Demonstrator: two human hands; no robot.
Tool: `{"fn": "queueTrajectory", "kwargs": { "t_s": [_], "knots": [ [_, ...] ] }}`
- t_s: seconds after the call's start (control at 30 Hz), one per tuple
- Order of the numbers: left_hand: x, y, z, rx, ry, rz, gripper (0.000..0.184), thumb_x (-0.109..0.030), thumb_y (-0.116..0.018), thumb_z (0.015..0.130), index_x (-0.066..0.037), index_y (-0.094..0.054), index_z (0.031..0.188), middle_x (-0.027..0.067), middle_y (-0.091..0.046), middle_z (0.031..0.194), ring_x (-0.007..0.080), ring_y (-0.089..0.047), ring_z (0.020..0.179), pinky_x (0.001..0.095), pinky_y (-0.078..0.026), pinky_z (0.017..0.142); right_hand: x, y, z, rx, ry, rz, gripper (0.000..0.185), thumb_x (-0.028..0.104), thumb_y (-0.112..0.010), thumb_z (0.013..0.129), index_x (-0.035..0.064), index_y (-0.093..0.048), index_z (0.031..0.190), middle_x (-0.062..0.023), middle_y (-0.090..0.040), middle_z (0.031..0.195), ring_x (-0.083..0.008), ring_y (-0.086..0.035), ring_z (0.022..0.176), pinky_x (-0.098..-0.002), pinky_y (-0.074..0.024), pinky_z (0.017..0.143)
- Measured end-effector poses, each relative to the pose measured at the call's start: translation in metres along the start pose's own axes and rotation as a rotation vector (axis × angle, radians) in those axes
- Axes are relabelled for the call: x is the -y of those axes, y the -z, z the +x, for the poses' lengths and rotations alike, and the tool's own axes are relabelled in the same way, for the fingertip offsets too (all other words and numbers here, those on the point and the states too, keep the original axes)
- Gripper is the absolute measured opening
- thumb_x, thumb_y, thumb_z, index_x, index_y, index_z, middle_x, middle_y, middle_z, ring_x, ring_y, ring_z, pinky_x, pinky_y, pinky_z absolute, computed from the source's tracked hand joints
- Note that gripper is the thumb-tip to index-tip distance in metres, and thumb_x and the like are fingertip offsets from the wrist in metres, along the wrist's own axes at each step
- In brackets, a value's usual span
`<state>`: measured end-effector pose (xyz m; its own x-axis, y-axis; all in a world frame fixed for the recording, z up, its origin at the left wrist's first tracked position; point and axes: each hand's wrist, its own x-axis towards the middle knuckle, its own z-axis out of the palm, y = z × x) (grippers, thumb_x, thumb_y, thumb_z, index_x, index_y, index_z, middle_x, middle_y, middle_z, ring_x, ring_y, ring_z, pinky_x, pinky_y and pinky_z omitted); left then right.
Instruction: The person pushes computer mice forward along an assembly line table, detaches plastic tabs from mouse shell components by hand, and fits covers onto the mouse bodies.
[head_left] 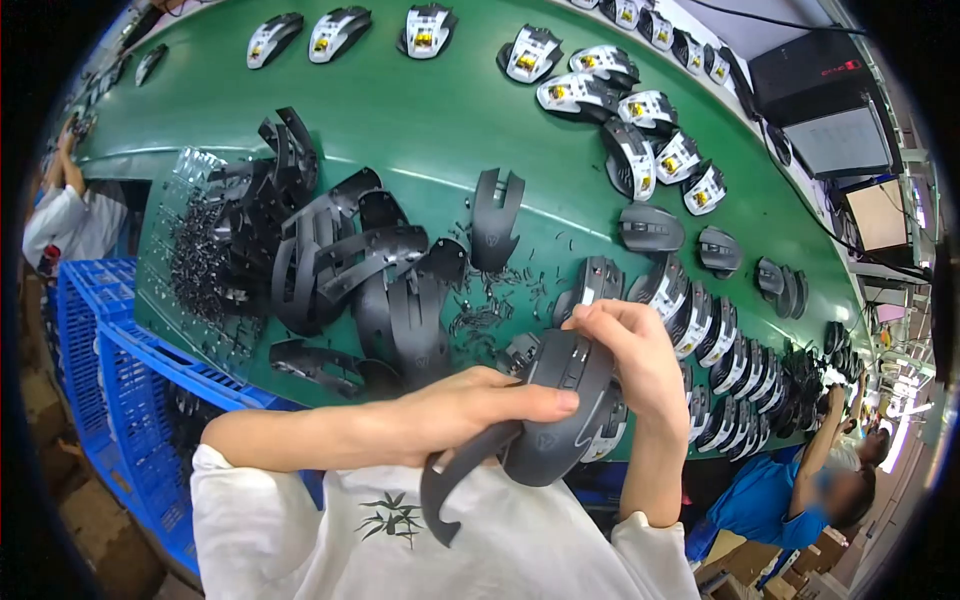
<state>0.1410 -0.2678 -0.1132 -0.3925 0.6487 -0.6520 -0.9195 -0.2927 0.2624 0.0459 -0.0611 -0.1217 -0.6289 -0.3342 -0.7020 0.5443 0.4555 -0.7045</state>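
Note:
A dark grey mouse point(560, 410) is held up in front of my chest. My left hand point(490, 405) grips it from the left, thumb lying on its top. A loose curved black shell piece point(447, 490) hangs below that same hand. My right hand point(635, 355) is closed at the mouse's upper right end, with thumb and fingertips pinched together there; whether a small part is between them cannot be made out. Beyond the hands, a black top shell point(495, 220) lies on the green table point(400, 120), near scattered small black parts point(490, 310).
A heap of black shells point(350, 270) and a clear bag of small parts point(205, 250) are on the left. Rows of mice point(735, 360) stand at right, more point(600, 90) behind. Blue crates point(110, 350) stand left. People are at the far left and at right point(770, 500).

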Motion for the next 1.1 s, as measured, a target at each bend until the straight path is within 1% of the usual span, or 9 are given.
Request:
{"fn": "queueTrajectory", "kwargs": {
  "t_s": [0.17, 0.37, 0.5, 0.53, 0.67, 0.83, 0.93, 1.0, 1.1],
  "knots": [
    [0.007, 0.000, 0.005, -0.066, -0.068, 0.136, 0.051, -0.054, -0.069, 0.092, -0.004, -0.075, 0.104, 0.0040, -0.070, 0.085, 0.0093, -0.057, 0.068, 0.0220, -0.037, 0.055, -0.005, -0.013, 0.004, -0.123, 0.062, -0.245, 0.036, 0.025, -0.060, 0.101, 0.0033, -0.063, 0.072, 0.0012, -0.055, 0.063, -0.0078, -0.044, 0.061, -0.0222, -0.0365, 0.058],
    [0.004, 0.001, -0.004, -0.046, -0.022, 0.133, 0.052, -0.054, -0.070, 0.090, -0.003, -0.073, 0.098, 0.0034, -0.068, 0.083, 0.0086, -0.055, 0.067, 0.0217, -0.035, 0.056, -0.008, -0.012, 0.004, -0.079, 0.042, -0.301, 0.030, 0.022, -0.062, 0.100, 0.0008, -0.068, 0.079, -0.0022, -0.060, 0.069, -0.0088, -0.047, 0.061, -0.0241, -0.0399, 0.058],
    [-0.009, -0.001, -0.011, -0.133, 0.123, 0.120, 0.047, -0.051, -0.068, 0.094, -0.004, -0.071, 0.093, 0.0001, -0.060, 0.072, 0.0067, -0.045, 0.059, 0.0226, -0.029, 0.050, -0.009, -0.019, 0.026, -0.095, 0.448, -0.562, 0.026, 0.018, -0.063, 0.099, -0.0027, -0.071, 0.086, -0.0062, -0.066, 0.080, -0.0107, -0.052, 0.063, -0.0264, -0.0435, 0.059],
    [-0.009, 0.000, -0.010, -0.139, 0.115, 0.122, 0.047, -0.051, -0.068, 0.094, -0.004, -0.071, 0.093, 0.0001, -0.060, 0.072, 0.0067, -0.045, 0.059, 0.0226, -0.029, 0.050, -0.007, -0.019, 0.027, -0.093, 0.457, -0.563, 0.026, 0.018, -0.063, 0.099, -0.0027, -0.071, 0.086, -0.0062, -0.066, 0.080, -0.0107, -0.052, 0.063, -0.0264, -0.0435, 0.059],
    [0.014, 0.008, 0.012, -0.085, 0.104, 0.117, 0.045, -0.050, -0.070, 0.093, -0.005, -0.070, 0.096, 0.0001, -0.061, 0.076, 0.0069, -0.046, 0.062, 0.0226, -0.032, 0.053, -0.010, -0.017, 0.021, -0.307, 0.304, -0.390, 0.018, 0.013, -0.064, 0.099, -0.0043, -0.070, 0.097, -0.0118, -0.071, 0.094, -0.0126, -0.060, 0.073, -0.0266, -0.0488, 0.066],
    [0.019, 0.013, 0.020, -0.173, -0.113, 0.220, 0.042, -0.044, -0.075, 0.092, -0.004, -0.069, 0.103, 0.0007, -0.064, 0.081, 0.0071, -0.050, 0.066, 0.0220, -0.037, 0.058, -0.005, -0.013, -0.005, -0.294, 0.210, -0.189, 0.019, 0.009, -0.064, 0.099, -0.0033, -0.068, 0.113, -0.0142, -0.072, 0.102, -0.0144, -0.064, 0.084, -0.0252, -0.0509, 0.077],
    [0.023, 0.015, 0.024, -0.175, -0.195, 0.286, 0.043, -0.044, -0.076, 0.090, -0.004, -0.070, 0.104, 0.0018, -0.066, 0.082, 0.0095, -0.054, 0.068, 0.0237, -0.041, 0.061, -0.022, -0.013, -0.010, -0.153, 0.183, -0.023, 0.029, 0.008, -0.065, 0.100, -0.0021, -0.063, 0.127, -0.0129, -0.072, 0.105, -0.0147, -0.064, 0.091, -0.0251, -0.0508, 0.083],
    [0.024, 0.016, 0.026, -0.185, -0.278, 0.333, 0.043, -0.044, -0.078, 0.088, -0.004, -0.070, 0.104, 0.0029, -0.069, 0.084, 0.0120, -0.058, 0.070, 0.0254, -0.045, 0.063, -0.034, -0.011, -0.012, 0.060, 0.126, 0.345, 0.032, 0.008, -0.065, 0.100, -0.0023, -0.061, 0.130, -0.0119, -0.070, 0.112, -0.0139, -0.063, 0.096, -0.0249, -0.0502, 0.087],
    [0.022, 0.016, 0.022, -0.217, -0.323, 0.425, 0.043, -0.040, -0.080, 0.087, -0.003, -0.070, 0.107, 0.0041, -0.070, 0.086, 0.0128, -0.059, 0.071, 0.0263, -0.046, 0.065, -0.041, -0.017, -0.021, 0.043, 0.224, 0.395, 0.033, 0.007, -0.066, 0.100, -0.0029, -0.061, 0.130, -0.0128, -0.070, 0.114, -0.0140, -0.063, 0.099, -0.0257, -0.0501, 0.089]
  ]
}}
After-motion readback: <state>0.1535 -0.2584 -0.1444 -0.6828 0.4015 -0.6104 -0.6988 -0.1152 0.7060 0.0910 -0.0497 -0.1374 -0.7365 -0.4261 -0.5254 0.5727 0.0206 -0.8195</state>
